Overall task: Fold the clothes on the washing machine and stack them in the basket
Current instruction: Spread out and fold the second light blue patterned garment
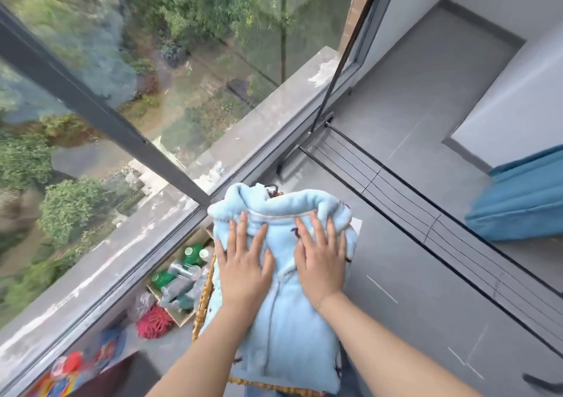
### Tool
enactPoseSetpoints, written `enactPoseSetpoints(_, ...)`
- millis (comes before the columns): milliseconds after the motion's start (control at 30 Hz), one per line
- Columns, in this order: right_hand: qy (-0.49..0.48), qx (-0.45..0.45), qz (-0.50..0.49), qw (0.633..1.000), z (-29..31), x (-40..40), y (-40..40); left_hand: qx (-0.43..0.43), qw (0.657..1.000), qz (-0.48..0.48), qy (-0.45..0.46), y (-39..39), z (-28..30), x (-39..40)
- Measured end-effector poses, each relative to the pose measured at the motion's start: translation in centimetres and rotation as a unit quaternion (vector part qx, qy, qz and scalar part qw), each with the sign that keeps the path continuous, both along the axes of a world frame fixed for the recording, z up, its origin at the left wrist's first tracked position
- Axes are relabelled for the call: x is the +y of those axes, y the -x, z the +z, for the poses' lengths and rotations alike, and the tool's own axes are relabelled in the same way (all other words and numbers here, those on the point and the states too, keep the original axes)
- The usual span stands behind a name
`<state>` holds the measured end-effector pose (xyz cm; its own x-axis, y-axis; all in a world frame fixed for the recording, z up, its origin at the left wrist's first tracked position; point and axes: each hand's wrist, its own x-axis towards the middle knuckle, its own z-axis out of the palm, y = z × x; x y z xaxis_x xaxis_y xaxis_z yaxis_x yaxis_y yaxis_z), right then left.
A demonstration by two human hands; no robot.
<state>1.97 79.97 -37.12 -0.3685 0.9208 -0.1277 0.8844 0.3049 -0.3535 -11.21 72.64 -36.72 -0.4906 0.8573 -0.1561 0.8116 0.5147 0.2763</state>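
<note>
Folded pale-blue fleece garment (283, 314) covers wicker basket (204, 299); left hand (243, 262), right hand (320, 259) pressing, fingers spread flat.

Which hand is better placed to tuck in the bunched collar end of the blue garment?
The right hand, probably. Its fingers already touch the bunched folds at the far right of the light blue garment; the left hand lies flat nearer the middle, over the basket.

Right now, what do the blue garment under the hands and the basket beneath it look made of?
Blue garment: soft fleece or plush, matte, judging by its fuzzy nap and thick rounded folds. Basket: probably woven wicker or rattan, tan, with braided strands along its visible rim.
</note>
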Motion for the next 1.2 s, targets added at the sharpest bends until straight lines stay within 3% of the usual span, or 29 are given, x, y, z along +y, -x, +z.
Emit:
enactPoseSetpoints(300, -0.123, 0.023, -0.001, 0.992, -6.3, -0.6, -0.8, 0.070, 0.991, -0.014, -0.112, -1.3, -6.0, 0.1)
enactPoseSetpoints(433, -0.142, 0.028, 0.002, 0.989, -7.8, -0.9, -0.5, 0.075, 0.982, -0.019, -0.173, -1.1, -7.6, -0.1)
enactPoseSetpoints(533, -0.127, 0.025, 0.016, 0.991, -7.6, -1.0, -0.9, 0.071, 0.983, -0.016, -0.170, -1.4, -7.6, -0.2)
enactPoseSetpoints(733, -0.032, 0.000, 0.037, 0.999, -4.4, -0.7, -1.5, 0.004, 0.996, 0.018, -0.084, -2.0, -4.1, -0.4)
enactPoseSetpoints(833, 0.004, -0.011, 0.048, 0.999, -1.9, 0.2, -1.9, -0.128, 0.988, 0.077, -0.036, -3.3, 0.3, -0.2)
enactPoseSetpoints(900, 0.007, -0.012, 0.043, 0.999, 0.2, 0.3, -2.3, -0.280, 0.952, 0.112, -0.054, -4.0, 3.3, -1.2)
enactPoseSetpoints(933, -0.011, -0.008, 0.047, 0.999, 1.2, 0.4, -2.5, -0.362, 0.917, 0.143, -0.090, -4.4, 5.1, -2.1)
enactPoseSetpoints(1000, -0.060, 0.011, 0.057, 0.996, 3.1, 1.0, -3.0, -0.505, 0.803, 0.260, -0.179, -5.0, 7.9, -4.5)
enactPoseSetpoints(1033, -0.082, 0.025, 0.060, 0.994, 4.2, 1.3, -3.3, -0.530, 0.750, 0.330, -0.219, -5.2, 8.5, -6.2)
enactPoseSetpoints(1067, -0.103, 0.041, 0.069, 0.991, 5.1, 1.8, -3.5, -0.519, 0.713, 0.395, -0.257, -5.2, 8.7, -7.9)
enactPoseSetpoints(1200, -0.093, 0.098, 0.115, 0.984, 7.4, 4.5, -2.7, -0.341, 0.683, 0.607, -0.221, -6.2, 6.1, -13.7)
